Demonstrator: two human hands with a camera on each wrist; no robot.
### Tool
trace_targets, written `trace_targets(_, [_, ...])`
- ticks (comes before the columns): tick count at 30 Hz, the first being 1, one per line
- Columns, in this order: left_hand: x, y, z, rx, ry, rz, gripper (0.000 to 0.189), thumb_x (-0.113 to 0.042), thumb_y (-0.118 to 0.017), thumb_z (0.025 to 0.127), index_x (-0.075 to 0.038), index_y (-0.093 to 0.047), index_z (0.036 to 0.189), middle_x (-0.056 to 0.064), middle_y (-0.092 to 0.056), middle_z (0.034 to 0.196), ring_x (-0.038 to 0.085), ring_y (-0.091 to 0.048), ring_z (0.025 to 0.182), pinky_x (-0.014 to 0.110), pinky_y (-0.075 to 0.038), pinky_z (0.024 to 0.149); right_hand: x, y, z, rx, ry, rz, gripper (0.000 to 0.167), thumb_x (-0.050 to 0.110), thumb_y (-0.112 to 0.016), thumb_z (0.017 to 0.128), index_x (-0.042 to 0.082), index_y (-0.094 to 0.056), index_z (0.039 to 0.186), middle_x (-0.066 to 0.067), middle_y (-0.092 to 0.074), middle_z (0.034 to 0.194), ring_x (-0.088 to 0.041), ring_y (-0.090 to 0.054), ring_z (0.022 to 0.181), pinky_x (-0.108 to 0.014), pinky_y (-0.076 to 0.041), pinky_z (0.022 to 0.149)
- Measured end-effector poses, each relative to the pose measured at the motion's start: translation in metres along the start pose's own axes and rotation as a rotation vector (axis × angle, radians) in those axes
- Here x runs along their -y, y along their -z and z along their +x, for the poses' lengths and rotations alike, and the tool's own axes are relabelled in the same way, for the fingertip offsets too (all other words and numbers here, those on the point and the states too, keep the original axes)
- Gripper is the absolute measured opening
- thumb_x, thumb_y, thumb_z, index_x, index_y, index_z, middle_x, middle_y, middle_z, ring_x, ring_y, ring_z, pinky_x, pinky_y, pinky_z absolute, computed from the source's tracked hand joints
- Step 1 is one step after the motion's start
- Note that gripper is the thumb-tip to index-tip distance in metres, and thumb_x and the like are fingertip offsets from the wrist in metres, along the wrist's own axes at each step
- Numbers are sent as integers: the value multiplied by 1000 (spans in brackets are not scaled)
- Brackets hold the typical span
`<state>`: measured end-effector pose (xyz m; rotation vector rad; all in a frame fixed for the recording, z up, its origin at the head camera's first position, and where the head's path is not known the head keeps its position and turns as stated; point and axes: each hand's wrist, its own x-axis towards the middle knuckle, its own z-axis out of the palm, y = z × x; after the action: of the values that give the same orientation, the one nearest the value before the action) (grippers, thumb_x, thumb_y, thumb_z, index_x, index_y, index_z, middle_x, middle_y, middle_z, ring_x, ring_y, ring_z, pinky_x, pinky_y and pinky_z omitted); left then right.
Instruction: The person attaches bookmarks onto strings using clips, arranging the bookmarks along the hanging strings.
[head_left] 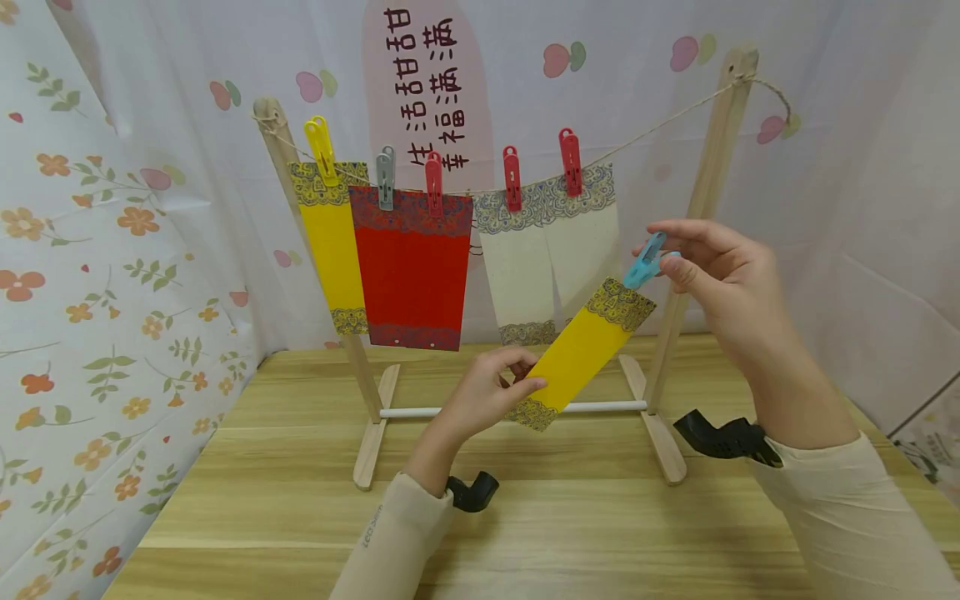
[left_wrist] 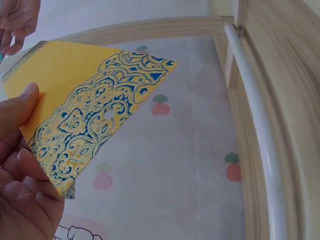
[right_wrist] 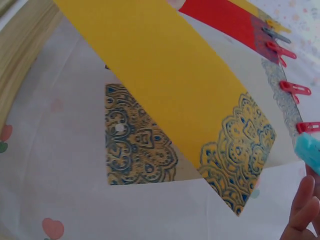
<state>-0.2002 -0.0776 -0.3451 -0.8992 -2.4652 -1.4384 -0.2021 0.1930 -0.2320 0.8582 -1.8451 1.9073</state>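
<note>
My left hand pinches a yellow card near its lower end, thumb on the front face. The card slants up to the right, with blue-patterned lace bands at both ends and a small hole in the lower band. A light blue clothespin is pinched between the thumb and fingers of my right hand. Its tip lies at the card's upper edge in the head view, while the right wrist view shows a gap between clothespin and card. Behind the card hang white cards, partly hidden.
A twine line runs between wooden posts. Red clothespins hold the white cards. A yellow card and red cards hang at left from yellow, grey and red clothespins. A white rod joins the stand's feet on the table.
</note>
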Motion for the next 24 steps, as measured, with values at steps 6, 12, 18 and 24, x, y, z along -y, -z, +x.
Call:
trace_targets(6, [-5,-2,7,-25,-25,-21,10,-13,-70,93,-7,-69,101,6,-66,89,14,-56,81,21,-48,63,6,-5,17,-75,123,140,26,-7,-63,91,-7,-67,117,-5,-76,95,-13,-71,83,-18,-35,57])
trace_targets(12, [-10,-5,19,-56,-66,-17,11,-13,-70,93,-7,-69,101,5,-67,88,13,-57,80,21,-51,63,16,0,34,-91,179,265,26,-15,-61,89,-12,-65,114,-11,-76,92,-20,-73,87,-20,-26,53])
trace_targets(18, [-19,-12,34,-50,-109,-43,10,-12,-69,93,-6,-68,101,7,-67,88,10,-57,81,19,-52,65,28,4,43,-139,146,276,23,-10,-65,88,-10,-64,111,-12,-75,91,-21,-66,72,-18,-24,43])
trace_targets(24, [-26,-16,45,-59,-108,-64,15,-12,-69,94,-3,-68,105,10,-68,92,11,-58,81,18,-52,67,38,-4,56,-182,158,279,20,-6,-69,87,-7,-63,106,-13,-73,89,-21,-54,62,-18,-29,49])
